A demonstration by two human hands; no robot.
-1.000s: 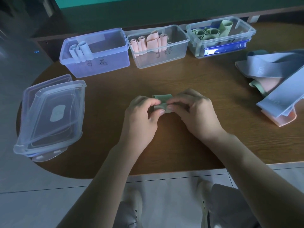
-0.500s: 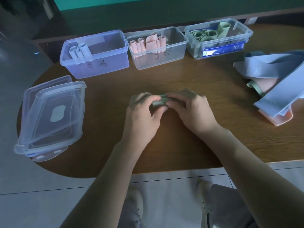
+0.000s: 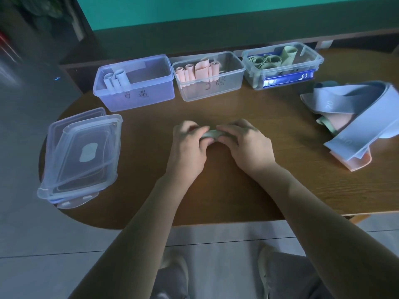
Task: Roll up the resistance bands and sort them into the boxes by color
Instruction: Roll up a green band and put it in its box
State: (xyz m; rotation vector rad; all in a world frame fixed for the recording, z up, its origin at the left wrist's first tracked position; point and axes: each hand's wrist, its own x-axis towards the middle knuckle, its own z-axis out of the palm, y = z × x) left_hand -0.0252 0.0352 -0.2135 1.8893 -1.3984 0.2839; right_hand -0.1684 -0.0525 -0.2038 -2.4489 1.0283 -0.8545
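Observation:
A rolled green band (image 3: 211, 134) lies at the middle of the wooden table (image 3: 226, 190), mostly hidden by fingers. My left hand (image 3: 188, 145) pinches its left end and my right hand (image 3: 246, 143) pinches its right end. Three clear boxes stand along the far edge: the left box (image 3: 138, 94) holds blue rolls, the middle box (image 3: 224, 87) holds pink rolls, the right box (image 3: 311, 61) holds green rolls. A loose heap of blue, pink and green bands (image 3: 354, 117) lies at the right.
A stack of clear box lids (image 3: 79, 154) sits at the table's left end, partly over the rounded edge. A dark wall and ledge run behind the boxes. Below the near edge are grey floor tiles and my shoes.
The visible part of the green band has shrunk as both hands closed over it and rolled it tighter. The hands stayed at the table's middle.

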